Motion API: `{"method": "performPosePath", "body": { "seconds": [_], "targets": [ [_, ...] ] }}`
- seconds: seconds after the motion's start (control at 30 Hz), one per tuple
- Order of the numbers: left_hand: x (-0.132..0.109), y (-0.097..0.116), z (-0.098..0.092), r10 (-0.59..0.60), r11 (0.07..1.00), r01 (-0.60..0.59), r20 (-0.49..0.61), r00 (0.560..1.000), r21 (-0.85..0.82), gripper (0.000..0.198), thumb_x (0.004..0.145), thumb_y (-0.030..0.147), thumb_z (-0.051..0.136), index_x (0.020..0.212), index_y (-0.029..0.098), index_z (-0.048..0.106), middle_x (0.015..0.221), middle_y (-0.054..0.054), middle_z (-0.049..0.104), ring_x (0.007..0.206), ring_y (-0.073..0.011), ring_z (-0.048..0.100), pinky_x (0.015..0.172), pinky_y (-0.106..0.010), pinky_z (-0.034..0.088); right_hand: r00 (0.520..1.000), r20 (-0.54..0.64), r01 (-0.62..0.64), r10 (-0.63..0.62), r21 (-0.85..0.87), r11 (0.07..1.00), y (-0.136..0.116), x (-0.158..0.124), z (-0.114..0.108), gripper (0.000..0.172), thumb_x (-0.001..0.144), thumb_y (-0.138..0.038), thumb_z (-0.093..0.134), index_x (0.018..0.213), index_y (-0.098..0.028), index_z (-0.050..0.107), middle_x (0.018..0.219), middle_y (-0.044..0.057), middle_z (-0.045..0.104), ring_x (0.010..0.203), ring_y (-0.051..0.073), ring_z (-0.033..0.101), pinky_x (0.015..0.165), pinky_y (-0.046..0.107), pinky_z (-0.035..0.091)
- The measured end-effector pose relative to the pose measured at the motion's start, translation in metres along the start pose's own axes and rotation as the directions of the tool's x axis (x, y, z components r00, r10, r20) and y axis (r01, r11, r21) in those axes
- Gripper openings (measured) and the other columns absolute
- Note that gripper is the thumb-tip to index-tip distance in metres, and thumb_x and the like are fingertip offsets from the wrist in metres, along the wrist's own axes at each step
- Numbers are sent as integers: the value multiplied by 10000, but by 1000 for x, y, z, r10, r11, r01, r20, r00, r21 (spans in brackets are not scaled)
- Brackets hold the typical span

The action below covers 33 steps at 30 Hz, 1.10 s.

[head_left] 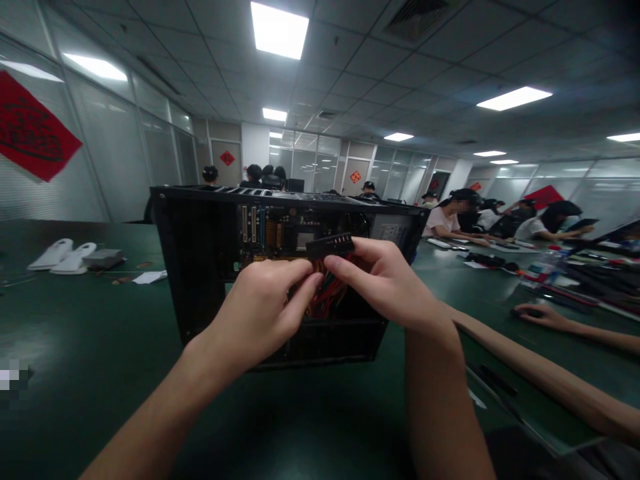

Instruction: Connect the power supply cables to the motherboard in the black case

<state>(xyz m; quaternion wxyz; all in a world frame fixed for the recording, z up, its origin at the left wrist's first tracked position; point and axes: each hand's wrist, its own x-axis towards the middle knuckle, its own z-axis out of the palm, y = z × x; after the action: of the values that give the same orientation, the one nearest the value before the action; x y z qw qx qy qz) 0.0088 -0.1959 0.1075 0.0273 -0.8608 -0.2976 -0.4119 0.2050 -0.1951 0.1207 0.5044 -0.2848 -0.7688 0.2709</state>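
In front of me a black computer case [195,267] stands upright with its side open. Its circuit board [280,230] shows inside, with several slots at the left. My right hand [385,277] pinches a black cable connector [330,246] between thumb and fingers, at the opening of the case. Right beside it my left hand [265,293] is closed, thumb against forefinger, just under the connector's left end. What lies between those fingers is hidden. Red and orange cables [327,300] hang below the connector inside the case.
A green table [100,347] carries white slippers [63,257], a grey block [104,259] and paper [150,277] at left. Another person's forearm [540,360] reaches in from the right; another hand [537,313] rests on a mouse. A plastic bottle [547,263] stands farther right. Several people sit beyond.
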Motion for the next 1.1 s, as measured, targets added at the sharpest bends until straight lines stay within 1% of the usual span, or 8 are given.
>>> {"method": "performPosePath", "body": {
  "seconds": [0.23,0.33,0.47,0.6,0.7,0.8,1.0,1.1],
  "targets": [
    [8,-31,2,-214,976,211,56,975,57,323,966,327,487,884,172,759,800,-38,753,639,-149,625,609,-254,388,988,-156,-31,-6,-233,972,29,17,3,355,920,-468,612,840,-134,700,764,27,690,663,134,602,579,232,436],
    [11,-57,17,-305,952,296,160,939,80,373,959,349,462,882,174,782,833,-58,766,688,-177,648,616,-264,386,994,-102,-77,41,-378,923,46,25,6,371,942,-444,573,777,-132,690,707,21,676,642,128,587,587,233,395],
    [11,-80,47,-415,908,374,298,860,188,397,930,326,441,754,162,757,771,-92,747,693,-205,652,584,-281,367,978,-28,-177,206,-634,753,72,35,14,391,954,-405,539,696,-138,660,659,43,660,617,135,572,584,253,354],
    [7,-89,76,-528,842,431,332,781,325,366,906,329,440,809,182,761,853,-131,754,801,-260,691,651,-314,442,915,-47,-290,400,-766,573,95,40,22,372,949,-417,524,787,-126,689,794,122,713,714,186,641,633,270,401],
    [2,-94,91,-590,793,458,318,742,400,386,912,370,432,868,187,769,945,-163,757,905,-319,705,714,-367,497,843,-39,-357,536,-786,505,108,41,25,383,944,-438,522,868,-115,714,890,170,734,800,233,685,663,281,441],
    [-1,-100,100,-610,767,457,293,736,450,395,917,370,428,928,170,768,1012,-182,752,978,-344,703,775,-401,523,794,-30,-406,607,-769,494,121,42,24,393,946,-447,521,894,-110,717,920,184,741,820,247,703,671,280,469],
    [2,-107,107,-611,762,431,314,727,483,384,922,357,438,993,154,756,1032,-186,751,1003,-345,707,801,-406,547,686,5,-579,728,-602,550,153,41,18,379,965,-441,502,841,-116,653,860,135,742,536,161,641,494,253,470],
    [8,-106,109,-621,751,427,320,716,503,389,926,354,437,1019,137,747,1048,-201,745,999,-360,710,802,-424,551,661,20,-631,750,-527,570,166,40,17,358,971,-413,509,795,-123,623,856,114,737,465,119,589,451,235,466]
  ]
}}
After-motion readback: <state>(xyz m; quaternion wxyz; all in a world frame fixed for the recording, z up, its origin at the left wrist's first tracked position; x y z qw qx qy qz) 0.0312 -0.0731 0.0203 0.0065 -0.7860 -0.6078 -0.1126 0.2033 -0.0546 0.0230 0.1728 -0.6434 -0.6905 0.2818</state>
